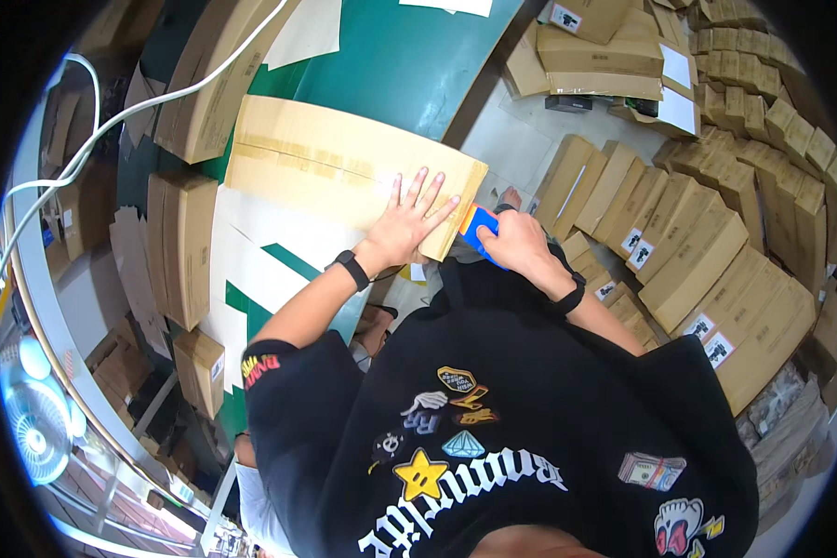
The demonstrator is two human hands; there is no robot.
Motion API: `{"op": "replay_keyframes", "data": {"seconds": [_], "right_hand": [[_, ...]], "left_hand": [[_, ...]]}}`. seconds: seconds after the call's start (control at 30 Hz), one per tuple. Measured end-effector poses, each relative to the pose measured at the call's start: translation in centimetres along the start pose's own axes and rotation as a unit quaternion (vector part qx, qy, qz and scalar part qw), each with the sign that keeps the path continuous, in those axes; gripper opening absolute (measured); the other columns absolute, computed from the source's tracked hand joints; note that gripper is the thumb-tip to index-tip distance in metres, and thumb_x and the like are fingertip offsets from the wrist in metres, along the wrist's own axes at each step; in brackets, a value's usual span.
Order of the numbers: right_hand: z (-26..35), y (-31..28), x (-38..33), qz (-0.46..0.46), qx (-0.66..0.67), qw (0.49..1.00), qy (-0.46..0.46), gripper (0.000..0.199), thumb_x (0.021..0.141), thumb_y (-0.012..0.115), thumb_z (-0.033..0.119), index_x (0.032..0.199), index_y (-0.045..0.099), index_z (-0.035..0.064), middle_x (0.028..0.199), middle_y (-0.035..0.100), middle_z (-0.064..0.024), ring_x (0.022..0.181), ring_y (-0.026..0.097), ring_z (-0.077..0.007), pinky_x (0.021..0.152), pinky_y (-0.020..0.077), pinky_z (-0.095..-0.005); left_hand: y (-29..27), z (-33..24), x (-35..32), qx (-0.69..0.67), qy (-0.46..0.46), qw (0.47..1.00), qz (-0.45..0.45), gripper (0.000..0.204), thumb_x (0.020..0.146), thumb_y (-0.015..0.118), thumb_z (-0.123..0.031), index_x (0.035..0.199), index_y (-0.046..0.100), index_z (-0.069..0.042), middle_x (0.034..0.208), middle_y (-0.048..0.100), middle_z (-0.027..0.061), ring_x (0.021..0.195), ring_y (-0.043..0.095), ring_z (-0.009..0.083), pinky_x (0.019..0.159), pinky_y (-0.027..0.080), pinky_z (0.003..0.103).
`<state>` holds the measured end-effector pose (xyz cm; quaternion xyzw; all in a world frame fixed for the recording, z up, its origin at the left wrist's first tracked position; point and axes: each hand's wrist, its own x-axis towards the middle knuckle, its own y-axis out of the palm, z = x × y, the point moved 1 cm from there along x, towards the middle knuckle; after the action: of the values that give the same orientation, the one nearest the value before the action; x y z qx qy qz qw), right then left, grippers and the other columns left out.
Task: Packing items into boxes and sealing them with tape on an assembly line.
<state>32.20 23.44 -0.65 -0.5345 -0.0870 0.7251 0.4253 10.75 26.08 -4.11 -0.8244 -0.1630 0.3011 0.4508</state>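
Note:
A long brown cardboard box (pixel 307 149) lies across the table in front of me, with a strip of tape along its top seam. My left hand (pixel 409 221) rests flat on the box near its right end, fingers spread. In my right hand (pixel 516 242) is a blue tape dispenser (pixel 480 226) with an orange edge, held against the box's right end face. My fingers and the dispenser hide part of that end.
The green table (pixel 391 65) bears white sheets (pixel 251 251) and more cartons (pixel 181 246) on the left. Rows of cardboard boxes (pixel 688 242) stand on the floor to the right. A white cable (pixel 149 107) crosses the upper left; a fan (pixel 42 432) is at lower left.

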Motion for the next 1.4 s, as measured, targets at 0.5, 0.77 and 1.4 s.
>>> {"op": "replay_keyframes", "data": {"seconds": [0.5, 0.77, 1.4], "right_hand": [[-6.2, -16.9, 7.1, -0.229, 0.266, 0.921, -0.168, 0.031, 0.088, 0.062, 0.027, 0.082, 0.059, -0.0034, 0.070, 0.058, -0.0164, 0.062, 0.054, -0.0308, 0.059, 0.0450, -0.0377], [0.3, -21.0, 12.5, -0.144, 0.246, 0.868, -0.406, 0.035, 0.089, 0.063, 0.025, 0.071, 0.045, 0.0005, 0.063, 0.043, -0.0132, 0.057, 0.043, -0.0311, 0.053, 0.0357, -0.0391], [8.7, -13.4, 18.9, -0.189, 0.396, 0.898, -0.024, 0.040, 0.091, 0.059, 0.035, 0.078, 0.063, -0.0035, 0.057, 0.060, -0.0117, 0.050, 0.058, -0.0193, 0.051, 0.0442, -0.0342]], "left_hand": [[-9.1, 8.6, 19.3, -0.162, -0.320, 0.887, -0.292, 0.096, 0.076, 0.069, -0.056, 0.146, 0.030, -0.003, 0.152, 0.021, 0.0256, 0.143, 0.013, 0.0416, 0.113, 0.011, 0.054], [-18.7, 9.9, 19.5, -0.811, -0.095, 0.573, -0.069, 0.036, 0.092, 0.062, -0.021, 0.121, 0.056, 0.000, 0.111, 0.063, 0.0094, 0.094, 0.061, 0.0138, 0.080, 0.049, 0.025], [-14.6, 27.7, 24.7, -0.276, -0.305, 0.894, -0.181, 0.028, 0.084, 0.068, -0.021, 0.096, 0.066, 0.004, 0.087, 0.070, 0.0153, 0.078, 0.068, 0.0231, 0.071, 0.052, 0.034]]}}
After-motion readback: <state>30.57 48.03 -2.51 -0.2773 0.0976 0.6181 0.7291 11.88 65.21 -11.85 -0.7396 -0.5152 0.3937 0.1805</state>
